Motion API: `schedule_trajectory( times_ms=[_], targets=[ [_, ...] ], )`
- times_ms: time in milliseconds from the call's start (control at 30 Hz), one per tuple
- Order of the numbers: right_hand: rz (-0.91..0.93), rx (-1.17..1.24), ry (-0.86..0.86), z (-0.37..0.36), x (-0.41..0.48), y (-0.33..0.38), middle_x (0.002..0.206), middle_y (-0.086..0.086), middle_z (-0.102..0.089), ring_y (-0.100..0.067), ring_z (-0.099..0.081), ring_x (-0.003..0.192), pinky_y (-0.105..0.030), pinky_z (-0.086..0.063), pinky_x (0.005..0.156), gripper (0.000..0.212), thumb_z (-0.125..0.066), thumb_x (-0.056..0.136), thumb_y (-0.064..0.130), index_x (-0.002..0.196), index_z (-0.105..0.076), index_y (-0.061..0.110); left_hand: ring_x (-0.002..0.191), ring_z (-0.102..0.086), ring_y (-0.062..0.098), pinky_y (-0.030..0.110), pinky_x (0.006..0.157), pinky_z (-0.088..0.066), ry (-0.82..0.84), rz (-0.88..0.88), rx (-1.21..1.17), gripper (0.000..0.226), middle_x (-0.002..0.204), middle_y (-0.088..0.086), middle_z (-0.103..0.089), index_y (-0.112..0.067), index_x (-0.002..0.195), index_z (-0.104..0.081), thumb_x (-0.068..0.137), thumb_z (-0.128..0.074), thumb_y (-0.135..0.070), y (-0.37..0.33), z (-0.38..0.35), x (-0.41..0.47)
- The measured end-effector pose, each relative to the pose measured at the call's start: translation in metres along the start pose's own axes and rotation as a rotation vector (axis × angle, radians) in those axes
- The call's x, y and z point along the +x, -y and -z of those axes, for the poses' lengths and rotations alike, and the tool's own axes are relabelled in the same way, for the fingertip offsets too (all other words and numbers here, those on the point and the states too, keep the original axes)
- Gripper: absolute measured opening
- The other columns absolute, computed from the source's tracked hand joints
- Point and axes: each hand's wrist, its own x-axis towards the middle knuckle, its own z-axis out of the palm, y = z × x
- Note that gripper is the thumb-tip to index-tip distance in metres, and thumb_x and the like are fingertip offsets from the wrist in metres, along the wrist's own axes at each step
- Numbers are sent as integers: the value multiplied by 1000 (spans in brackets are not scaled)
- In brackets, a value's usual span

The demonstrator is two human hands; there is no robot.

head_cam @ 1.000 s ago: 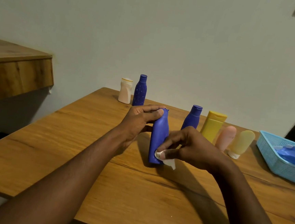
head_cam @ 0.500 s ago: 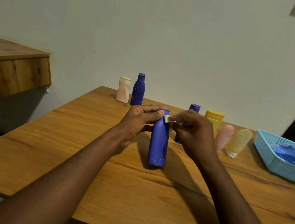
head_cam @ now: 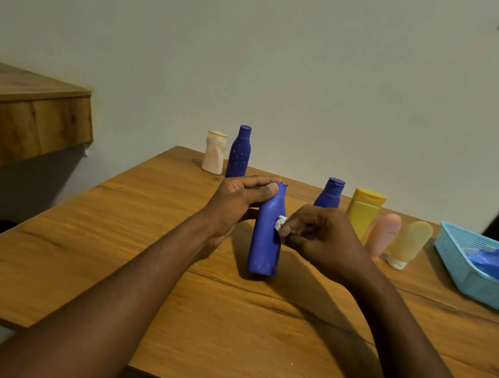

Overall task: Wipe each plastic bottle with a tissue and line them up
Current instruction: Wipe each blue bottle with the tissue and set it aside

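Note:
A blue plastic bottle [head_cam: 264,244] stands upright at the middle of the wooden table [head_cam: 116,252]. My left hand [head_cam: 237,206] grips its top. My right hand [head_cam: 316,237] pinches a small white tissue [head_cam: 280,222] against the bottle's right side, about a third of the way down. A white bottle [head_cam: 214,152] and a dark blue speckled bottle [head_cam: 239,151] stand side by side at the back left. Behind my right hand are a blue bottle [head_cam: 329,192], a yellow bottle [head_cam: 364,212], a pink tube [head_cam: 384,235] and a pale yellow tube [head_cam: 408,243].
A light blue plastic basket [head_cam: 458,267] with crumpled blue material inside sits at the right edge of the table. A wooden shelf [head_cam: 31,115] juts out at the left, above table height. A plain wall runs behind the table.
My right hand swept the tissue from the bottle's base up to its top, then came down to the upper body. The left hand stays on the bottle's top.

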Motion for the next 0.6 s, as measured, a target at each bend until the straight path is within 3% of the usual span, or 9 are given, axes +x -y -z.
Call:
schedule_trajectory(
  times_ms=[200,367,600],
  targets=[
    [14,69,-153,-2,3,2,102,11,-71,-9,-64,101,-40,-54,91,16,-74,88,15,101,-72,23,99,-75,18,30,81,-61,26,-4,-3,26,112,-2,-78,-15,125,-74,100,-66,-20,0,-1,1],
    [61,60,-289,-7,3,1,103,8,-66,-12,-64,99,-43,-58,82,19,-74,87,10,104,-74,20,101,-75,19,33,83,-62,33,-2,-8,26,112,-3,-78,-16,124,-75,100,-66,-20,1,-2,2],
    [17,102,-205,-1,2,0,93,6,-74,-11,-70,91,-43,-60,84,16,-75,84,2,94,-78,14,95,-76,16,32,80,-62,1,6,-11,23,109,-5,-78,-18,121,-76,100,-66,-18,3,-3,3]
  ],
)
